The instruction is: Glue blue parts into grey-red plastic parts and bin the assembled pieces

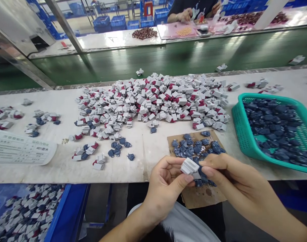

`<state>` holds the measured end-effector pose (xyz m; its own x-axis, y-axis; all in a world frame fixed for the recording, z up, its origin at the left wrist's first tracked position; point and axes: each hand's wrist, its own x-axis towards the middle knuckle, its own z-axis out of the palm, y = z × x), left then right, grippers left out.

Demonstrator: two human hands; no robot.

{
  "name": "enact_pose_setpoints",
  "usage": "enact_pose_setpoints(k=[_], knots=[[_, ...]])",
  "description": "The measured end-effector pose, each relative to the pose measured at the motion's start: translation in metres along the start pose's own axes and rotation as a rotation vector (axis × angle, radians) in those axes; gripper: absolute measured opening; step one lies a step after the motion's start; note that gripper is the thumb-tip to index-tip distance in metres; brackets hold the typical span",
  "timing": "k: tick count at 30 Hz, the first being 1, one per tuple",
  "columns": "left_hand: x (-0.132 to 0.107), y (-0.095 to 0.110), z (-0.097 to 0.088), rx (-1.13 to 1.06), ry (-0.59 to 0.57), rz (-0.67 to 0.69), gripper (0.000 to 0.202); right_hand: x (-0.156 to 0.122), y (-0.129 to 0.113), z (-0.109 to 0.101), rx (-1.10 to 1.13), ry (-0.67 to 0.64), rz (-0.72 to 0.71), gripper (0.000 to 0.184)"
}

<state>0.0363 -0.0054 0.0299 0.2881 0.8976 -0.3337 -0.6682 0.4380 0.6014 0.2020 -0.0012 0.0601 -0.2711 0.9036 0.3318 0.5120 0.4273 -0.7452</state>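
Note:
Between the thumb and fingers of my left hand [166, 188] is a small grey-white plastic part [190, 166] with a stepped, blocky shape. My right hand [226, 178] is closed in a pinch at the part's right side; a dark blue bit seems to show at its fingertips, mostly hidden. Below both hands lies a piece of brown cardboard [204, 196], wet-looking and strewn with dark blue plastic pieces [187, 148]. Beyond it spreads a large heap of grey-white parts with dark red ends [153, 97].
A green basket [240, 134] of dark blue pieces stands at right. Lower left, a blue bin [65, 208] holds assembled parts. A printed paper [22, 148] lies at left. Behind runs a green conveyor belt [168, 55]; a person [185, 15] works across it.

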Motion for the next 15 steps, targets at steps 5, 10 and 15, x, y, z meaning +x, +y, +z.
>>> enact_pose_setpoints(k=[5,10,15], knots=[[0.001,-0.011,-0.003,0.018,0.033,0.074,0.029,0.002,0.004,0.009,0.081,0.017,0.021,0.038],[0.001,-0.01,-0.004,0.104,0.086,0.07,0.035,-0.001,0.009,0.022,0.168,0.094,0.1,0.049],[0.0,0.006,-0.01,0.223,0.095,0.012,0.041,0.0,0.012,0.035,0.183,0.1,0.172,0.05]])
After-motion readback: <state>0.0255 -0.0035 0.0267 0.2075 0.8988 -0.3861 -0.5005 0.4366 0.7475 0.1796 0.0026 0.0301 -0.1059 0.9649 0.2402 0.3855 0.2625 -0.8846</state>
